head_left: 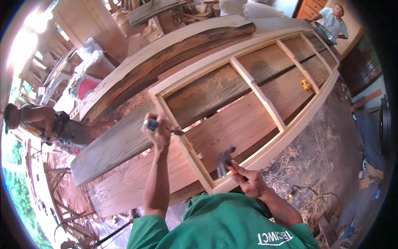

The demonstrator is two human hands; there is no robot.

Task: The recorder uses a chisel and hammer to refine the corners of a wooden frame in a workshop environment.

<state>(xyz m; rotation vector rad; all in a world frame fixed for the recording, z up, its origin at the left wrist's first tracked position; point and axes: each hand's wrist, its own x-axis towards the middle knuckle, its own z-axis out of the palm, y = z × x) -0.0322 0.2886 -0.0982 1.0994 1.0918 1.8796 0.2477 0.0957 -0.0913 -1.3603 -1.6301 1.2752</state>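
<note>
My left hand [158, 130] grips a chisel with a blue handle [150, 123], its metal blade at the left end piece [186, 146] of a pale wooden frame. My right hand [248, 180] is closed round the orange handle of a claw hammer [225, 162], whose head is low over the boards inside the frame's nearest bay. The frame [265, 111], divided by several crosspieces, lies on long rough planks [228, 133]. A yellow tape measure [306, 84] rests inside another bay toward the right.
A thick bark-edged slab [174, 48] lies along the far side. One person [49, 124] is at the left; another [338, 25] holds a round metal object at the far right. Stacked timber [157, 23] stands behind, and shavings [302, 199] litter the floor.
</note>
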